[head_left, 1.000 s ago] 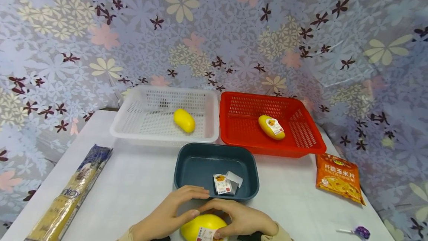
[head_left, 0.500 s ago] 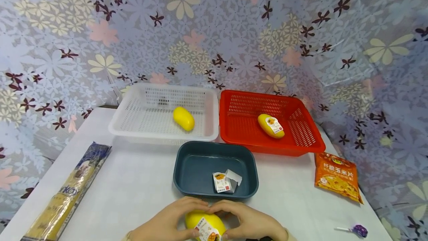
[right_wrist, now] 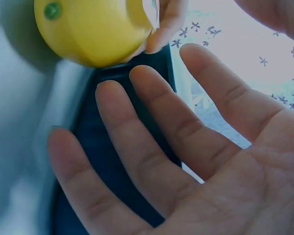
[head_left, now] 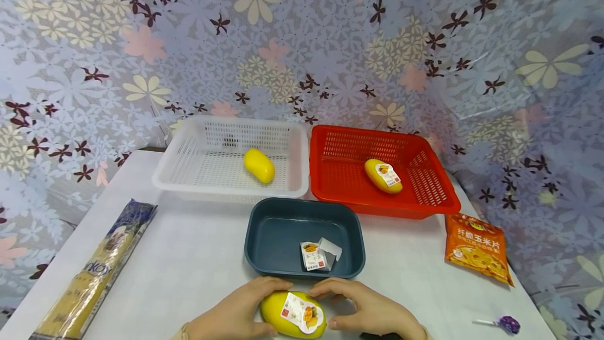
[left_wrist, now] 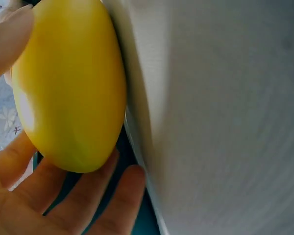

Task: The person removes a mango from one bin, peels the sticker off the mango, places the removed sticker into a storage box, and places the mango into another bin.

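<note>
A mango (head_left: 273,320) is held by the left hand (head_left: 238,308), with thumb and fingers set on opposite sides, in front of the blue tray (head_left: 278,248); whether the bench (head_left: 189,256) is touched by it cannot be told. A white label (head_left: 302,312) is borne on its upper side. The right hand (head_left: 375,309) is held just beside the mango, apart from it, with fingers spread and nearly straight. A folded paper (head_left: 315,257) is contained in the tray. Behind, one unlabelled yellow fruit (head_left: 259,166) is held in the white basket (head_left: 226,191), and one labelled fruit (head_left: 377,179) in the red basket (head_left: 377,205). The pasta (head_left: 94,272) is placed at left, the chips (head_left: 477,251) and lollipop (head_left: 508,324) at right.
</note>
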{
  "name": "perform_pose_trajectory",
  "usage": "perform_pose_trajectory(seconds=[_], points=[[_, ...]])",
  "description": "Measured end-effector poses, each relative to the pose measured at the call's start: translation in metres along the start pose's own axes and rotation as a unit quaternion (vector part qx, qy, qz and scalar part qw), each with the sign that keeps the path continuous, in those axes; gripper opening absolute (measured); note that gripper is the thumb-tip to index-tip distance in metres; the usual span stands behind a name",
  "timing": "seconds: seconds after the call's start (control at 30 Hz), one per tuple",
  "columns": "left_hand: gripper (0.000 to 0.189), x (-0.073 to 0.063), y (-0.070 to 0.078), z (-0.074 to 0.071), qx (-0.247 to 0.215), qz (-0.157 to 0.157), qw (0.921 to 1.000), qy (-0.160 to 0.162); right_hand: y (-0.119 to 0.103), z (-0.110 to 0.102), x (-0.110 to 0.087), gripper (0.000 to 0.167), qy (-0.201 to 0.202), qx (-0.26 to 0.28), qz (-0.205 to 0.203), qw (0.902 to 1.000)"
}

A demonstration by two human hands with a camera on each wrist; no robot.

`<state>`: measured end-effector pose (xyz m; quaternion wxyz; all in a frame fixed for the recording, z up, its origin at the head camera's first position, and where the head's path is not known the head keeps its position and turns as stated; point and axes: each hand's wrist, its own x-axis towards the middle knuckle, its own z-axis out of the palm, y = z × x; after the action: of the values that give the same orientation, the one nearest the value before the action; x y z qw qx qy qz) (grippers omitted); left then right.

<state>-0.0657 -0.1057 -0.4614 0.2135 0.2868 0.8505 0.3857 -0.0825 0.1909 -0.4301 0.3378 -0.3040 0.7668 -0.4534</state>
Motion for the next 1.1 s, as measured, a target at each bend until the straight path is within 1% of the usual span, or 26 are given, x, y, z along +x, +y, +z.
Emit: perform_pose_trajectory(seconds=[0.1, 0.2, 0.37, 0.43, 0.57, 0.73, 0.8, 0.93, 1.0, 1.1], points=[[0.067, 0.002, 0.000, 0.001, 0.009, -0.009, 0.9999, 0.000, -0.002, 0.000, -0.001, 0.042, 0.003, -0.004, 0.008, 1.0000], [0.066, 0.003, 0.001, 0.002, 0.016, -0.001, 0.9999, 0.003, -0.003, 0.002, -0.001, 0.040, 0.004, 0.001, 0.018, 0.9998], [0.065, 0.004, 0.002, 0.006, 0.034, 0.026, 0.9989, 0.018, -0.002, 0.003, -0.001, 0.034, 0.004, 0.000, 0.022, 0.9997], [0.064, 0.005, 0.003, 0.007, 0.038, 0.030, 0.9986, 0.022, -0.001, 0.003, 0.000, 0.032, 0.008, -0.007, 0.018, 0.9998], [0.062, 0.005, 0.003, 0.008, 0.035, 0.028, 0.9987, 0.022, -0.003, 0.005, 0.002, 0.029, 0.018, -0.026, 0.015, 0.9994], [0.061, 0.005, 0.002, 0.009, 0.041, 0.057, 0.9970, 0.032, -0.002, 0.010, 0.011, 0.026, 0.041, -0.048, -0.009, 0.9980], [0.061, 0.005, 0.002, 0.010, 0.040, 0.067, 0.9963, 0.036, -0.002, 0.014, 0.016, 0.025, 0.048, -0.039, -0.011, 0.9980], [0.062, 0.004, 0.003, 0.010, 0.024, 0.072, 0.9963, 0.039, -0.005, 0.023, 0.023, 0.024, 0.057, 0.016, 0.020, 0.9980], [0.064, 0.004, 0.003, 0.010, 0.019, 0.079, 0.9958, 0.042, -0.007, 0.027, 0.025, 0.022, 0.072, 0.033, 0.034, 0.9963], [0.064, 0.004, 0.003, 0.009, 0.023, 0.100, 0.9934, 0.052, -0.010, 0.032, 0.029, 0.016, 0.102, 0.048, 0.050, 0.9923]])
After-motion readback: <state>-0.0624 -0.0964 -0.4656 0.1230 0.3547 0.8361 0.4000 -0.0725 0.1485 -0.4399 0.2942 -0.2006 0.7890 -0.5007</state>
